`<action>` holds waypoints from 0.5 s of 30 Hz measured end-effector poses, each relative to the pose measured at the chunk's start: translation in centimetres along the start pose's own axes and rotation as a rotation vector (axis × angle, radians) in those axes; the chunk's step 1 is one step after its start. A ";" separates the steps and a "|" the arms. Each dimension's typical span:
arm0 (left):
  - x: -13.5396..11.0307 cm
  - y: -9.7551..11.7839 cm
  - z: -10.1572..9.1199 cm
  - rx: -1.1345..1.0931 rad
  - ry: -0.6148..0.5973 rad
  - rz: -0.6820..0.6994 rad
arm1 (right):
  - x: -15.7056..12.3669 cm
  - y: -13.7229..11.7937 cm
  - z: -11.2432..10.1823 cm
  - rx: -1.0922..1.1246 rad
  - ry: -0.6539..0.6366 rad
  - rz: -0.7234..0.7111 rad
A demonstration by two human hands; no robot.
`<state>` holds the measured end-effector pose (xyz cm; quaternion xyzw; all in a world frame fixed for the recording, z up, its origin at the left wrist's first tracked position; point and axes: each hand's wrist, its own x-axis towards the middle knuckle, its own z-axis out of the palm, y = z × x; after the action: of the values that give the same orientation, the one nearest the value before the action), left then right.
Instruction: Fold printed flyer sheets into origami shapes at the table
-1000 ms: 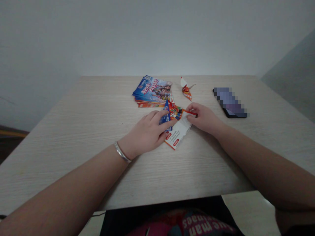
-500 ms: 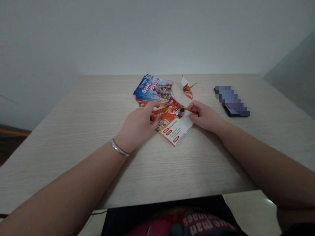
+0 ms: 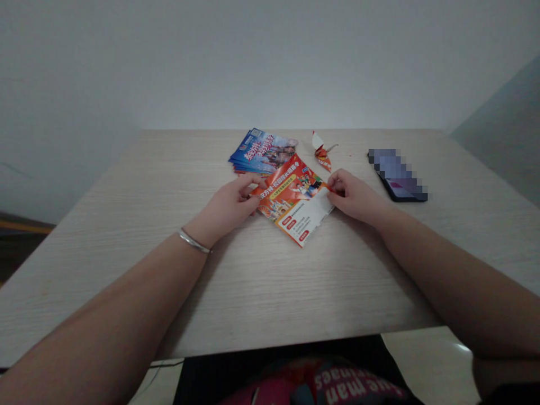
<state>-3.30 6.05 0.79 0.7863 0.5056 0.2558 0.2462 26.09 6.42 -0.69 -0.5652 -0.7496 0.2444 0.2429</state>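
Leaflet [image 3: 291, 211], mid-worktop [image 3: 270, 304], a corner in each of my hands.
My left fingers [image 3: 252, 180] are closed on its left corner, my right fingers [image 3: 338, 175] pinch the right one; sheet spread between them, red-orange print and white text panel facing up, one corner pointing at the worktop's near edge, the opposite one overlapping my view of the stack of leaflets [image 3: 257, 152] behind, contact unclear. Folded paper crane [image 3: 323, 157] right of the stack, near the far edge. Phone [image 3: 399, 177] farther over, toward the right edge, screen blurred. Silver bracelet [image 3: 194, 241] on my left wrist.
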 end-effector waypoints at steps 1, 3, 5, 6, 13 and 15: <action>0.0 -0.1 -0.2 0.041 -0.025 0.023 | -0.1 0.1 -0.1 0.010 -0.019 -0.019; -0.1 -0.3 -0.7 0.132 -0.085 0.061 | -0.2 0.3 -0.4 -0.011 -0.056 -0.077; 0.0 -0.6 -1.0 0.217 -0.152 0.105 | -0.2 0.3 -0.6 -0.092 -0.086 -0.122; 0.0 -0.8 -1.1 0.258 -0.164 0.146 | -0.2 0.3 -0.7 -0.133 -0.101 -0.131; 0.0 -1.3 -1.2 0.549 -0.086 0.488 | -0.3 -0.1 -1.1 -0.171 -0.173 -0.130; -0.1 -0.9 -1.4 0.592 -0.115 0.535 | -0.4 -0.4 -1.1 -0.193 -0.186 -0.117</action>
<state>-4.83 6.50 1.20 0.9401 0.3204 0.1100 -0.0383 26.65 6.02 0.34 -0.5164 -0.8204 0.2079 0.1308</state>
